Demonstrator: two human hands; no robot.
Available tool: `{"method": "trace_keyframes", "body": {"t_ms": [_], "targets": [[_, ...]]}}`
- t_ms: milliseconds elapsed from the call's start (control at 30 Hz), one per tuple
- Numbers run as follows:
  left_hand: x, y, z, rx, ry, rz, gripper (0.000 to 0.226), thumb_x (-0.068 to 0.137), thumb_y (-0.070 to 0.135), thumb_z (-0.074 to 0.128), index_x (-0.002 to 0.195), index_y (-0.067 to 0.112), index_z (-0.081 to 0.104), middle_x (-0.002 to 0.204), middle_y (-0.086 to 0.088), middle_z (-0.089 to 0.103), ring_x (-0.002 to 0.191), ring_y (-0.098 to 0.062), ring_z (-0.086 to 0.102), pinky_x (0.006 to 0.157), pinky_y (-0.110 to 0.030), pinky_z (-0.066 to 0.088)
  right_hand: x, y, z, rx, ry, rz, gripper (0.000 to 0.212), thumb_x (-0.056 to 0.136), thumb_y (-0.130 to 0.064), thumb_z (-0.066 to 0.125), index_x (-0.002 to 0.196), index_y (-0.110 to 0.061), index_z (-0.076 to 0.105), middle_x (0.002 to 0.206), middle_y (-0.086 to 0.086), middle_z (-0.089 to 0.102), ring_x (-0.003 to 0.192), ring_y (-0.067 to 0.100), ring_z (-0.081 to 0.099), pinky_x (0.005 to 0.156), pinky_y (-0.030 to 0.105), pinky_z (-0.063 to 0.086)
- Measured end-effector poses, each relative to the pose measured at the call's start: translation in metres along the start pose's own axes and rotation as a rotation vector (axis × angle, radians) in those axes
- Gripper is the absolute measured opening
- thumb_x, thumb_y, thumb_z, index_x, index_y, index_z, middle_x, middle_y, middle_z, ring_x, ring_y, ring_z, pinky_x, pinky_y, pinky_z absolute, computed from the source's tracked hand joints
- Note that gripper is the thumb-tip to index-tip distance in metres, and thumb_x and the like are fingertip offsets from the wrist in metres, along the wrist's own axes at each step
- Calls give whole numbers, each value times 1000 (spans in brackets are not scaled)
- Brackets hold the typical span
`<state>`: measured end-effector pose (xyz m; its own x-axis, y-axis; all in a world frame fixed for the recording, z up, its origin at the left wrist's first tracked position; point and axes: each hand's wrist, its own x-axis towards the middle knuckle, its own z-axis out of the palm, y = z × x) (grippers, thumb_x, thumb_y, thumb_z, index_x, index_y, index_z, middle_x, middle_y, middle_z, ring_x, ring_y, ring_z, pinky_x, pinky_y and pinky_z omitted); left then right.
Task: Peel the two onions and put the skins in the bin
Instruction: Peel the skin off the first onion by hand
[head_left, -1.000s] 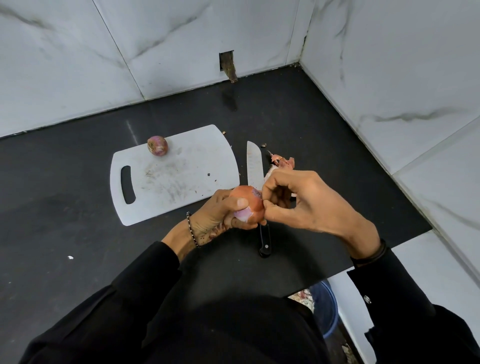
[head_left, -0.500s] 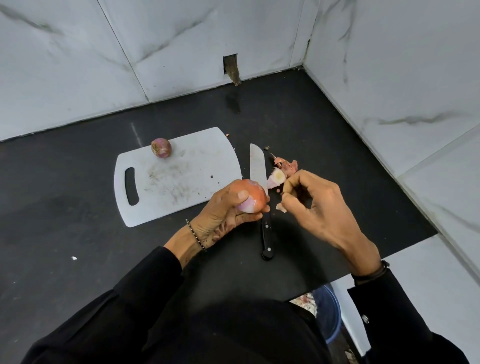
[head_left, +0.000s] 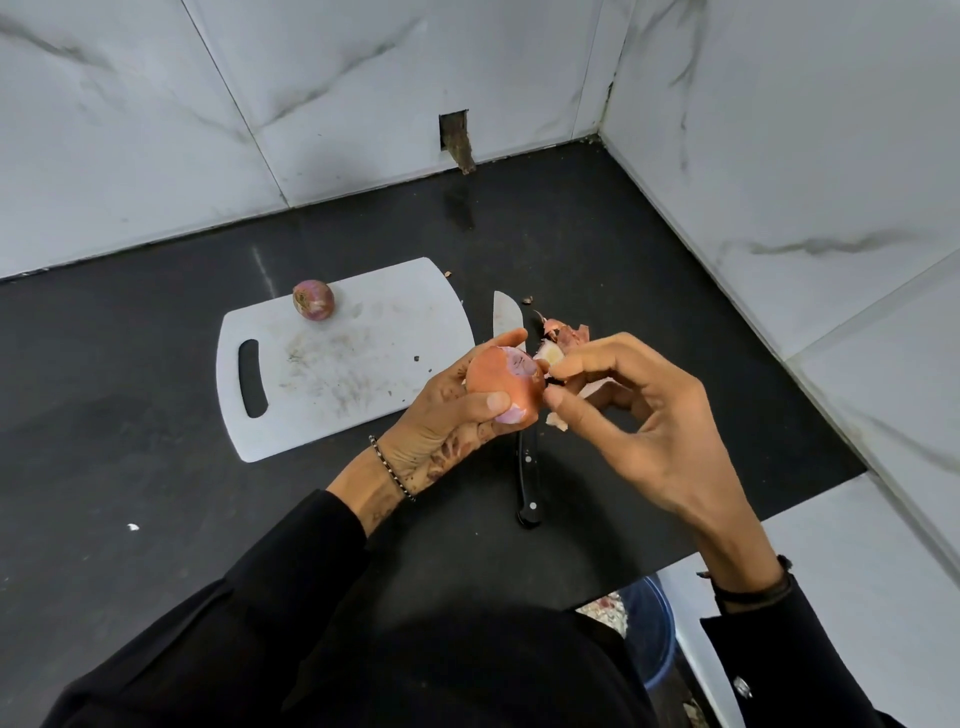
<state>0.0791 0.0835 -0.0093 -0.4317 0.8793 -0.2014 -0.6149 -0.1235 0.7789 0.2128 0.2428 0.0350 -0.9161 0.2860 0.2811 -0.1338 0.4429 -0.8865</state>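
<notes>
My left hand (head_left: 441, 415) grips a partly peeled onion (head_left: 501, 384) above the black counter; orange skin still covers most of it, with pale purple flesh bared at the top and bottom. My right hand (head_left: 639, 415) is just right of the onion, its thumb and forefinger tips touching the onion's edge, fingers apart. A second, smaller purple onion (head_left: 312, 299) sits on the far corner of the white cutting board (head_left: 332, 364). Loose skins and a cut end (head_left: 561, 338) lie on the counter behind my right hand. The blue bin (head_left: 654, 639) shows below the counter's front edge.
A black-handled knife (head_left: 527, 467) lies on the counter right of the board, blade pointing away, partly hidden by the onion. Marble-tiled walls close the counter at the back and right. A small white scrap (head_left: 133, 527) lies at the left.
My right hand drew away to the right toward the skin pile, then came back to the onion. My left hand has turned the onion slightly.
</notes>
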Motion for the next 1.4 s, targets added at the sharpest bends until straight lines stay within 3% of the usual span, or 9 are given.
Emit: {"method": "trace_keyframes", "body": {"t_ms": [133,267,767,900,1033,1233,1400], "targets": [[-3,3,2,1,-14,5,78,53,32,95,124,33,63,135,-12,55,118,-31,62,87,-39,56,1,-5,9,-27,-88,-10,42,75,-32,89,105,-13,67,107,-3,62,89,22,67,67,34,60],[-4,4,3,88,-9,24,81,55,36,94,129,32,60,140,-16,47,120,-32,59,89,-40,55,3,-3,14,-30,-57,-3,41,72,-29,91,99,-13,65,103,-3,59,83,20,65,65,36,60],[-9,9,1,191,30,46,74,54,36,93,122,34,66,124,3,65,116,-26,63,84,-34,56,4,-5,14,-52,-87,19,53,69,-51,80,101,-12,64,100,-10,60,85,16,63,67,30,58],[-8,8,1,209,32,54,71,55,36,92,121,34,67,123,1,66,112,-25,65,83,-35,57,6,-1,14,-38,-85,43,40,70,-36,89,93,-13,65,95,-5,61,79,19,63,65,35,57],[-4,8,-1,173,42,41,75,55,36,93,123,30,63,129,-7,62,113,-29,65,82,-37,58,3,6,17,-95,-119,-39,20,81,-31,82,78,-16,69,96,-4,58,86,18,61,70,35,56],[-1,9,1,184,20,38,67,54,35,93,117,36,69,122,3,67,114,-26,64,83,-35,57,6,3,7,23,-49,128,45,67,-29,93,94,-18,60,93,-6,65,83,18,70,70,38,62],[-2,9,-2,204,37,48,68,55,34,93,118,36,68,126,0,65,116,-27,64,85,-35,57,5,1,-4,9,-109,68,31,84,-26,82,111,-14,72,101,-5,71,93,21,72,73,42,62]]}}
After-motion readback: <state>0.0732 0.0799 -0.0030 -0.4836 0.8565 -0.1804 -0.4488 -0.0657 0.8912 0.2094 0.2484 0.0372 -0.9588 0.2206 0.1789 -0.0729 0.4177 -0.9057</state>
